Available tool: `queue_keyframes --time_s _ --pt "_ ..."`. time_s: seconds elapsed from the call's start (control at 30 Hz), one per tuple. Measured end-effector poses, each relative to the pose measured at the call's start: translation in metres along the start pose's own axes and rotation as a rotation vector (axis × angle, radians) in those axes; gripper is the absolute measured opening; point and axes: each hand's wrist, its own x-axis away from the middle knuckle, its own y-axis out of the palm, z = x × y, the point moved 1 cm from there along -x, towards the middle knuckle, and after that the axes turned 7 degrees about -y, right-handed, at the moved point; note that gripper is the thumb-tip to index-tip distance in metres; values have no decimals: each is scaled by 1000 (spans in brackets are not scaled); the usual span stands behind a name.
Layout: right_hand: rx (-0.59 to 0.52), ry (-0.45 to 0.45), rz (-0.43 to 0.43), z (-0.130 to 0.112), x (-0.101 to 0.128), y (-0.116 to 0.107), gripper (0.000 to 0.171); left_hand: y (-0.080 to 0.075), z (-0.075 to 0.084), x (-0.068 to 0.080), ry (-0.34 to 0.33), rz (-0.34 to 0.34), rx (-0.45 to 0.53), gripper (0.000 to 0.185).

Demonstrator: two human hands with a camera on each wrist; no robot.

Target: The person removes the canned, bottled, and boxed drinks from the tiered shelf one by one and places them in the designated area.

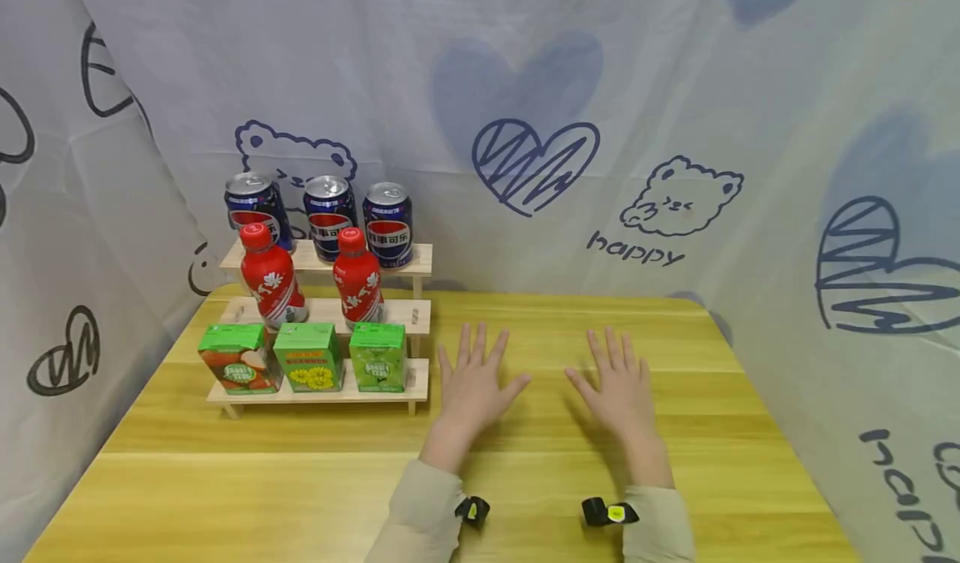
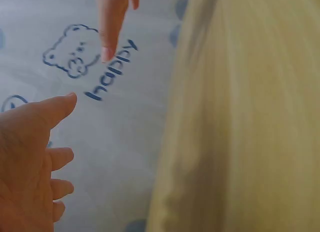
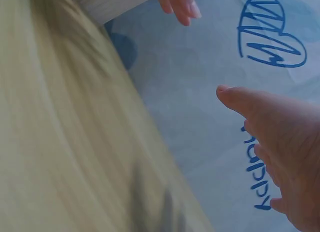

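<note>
Three-tier rack (image 1: 420, 388) of drinks stands beside left hand (image 1: 472, 384).

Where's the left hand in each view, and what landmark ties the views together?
Head: left hand flat on the table, centre, right of the shelf.
Left wrist: bottom-left corner, fingers spread.
Right wrist: fingertips only, top edge.
Shared landmark: "happy" lettering.

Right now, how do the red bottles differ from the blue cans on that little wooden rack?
The red bottles have red screw caps; the blue cans have silver tops. There are two bottles but three cans. The bottles stand on the middle step, the cans on the top one. All stand upright, away from both hands.
</note>
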Motion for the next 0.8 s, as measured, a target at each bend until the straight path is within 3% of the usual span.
queue_keyframes --time_s 0.17,0.4,0.8 --pt "15 -21 56 1 -2 -15 80 -19 8 7 37 31 -30 78" --pt "55 -52 76 -3 -7 -38 78 -58 13 17 113 67 -137 77" --pt "122 -98 71 -10 -18 -64 79 -115 -6 37 198 179 -324 78"
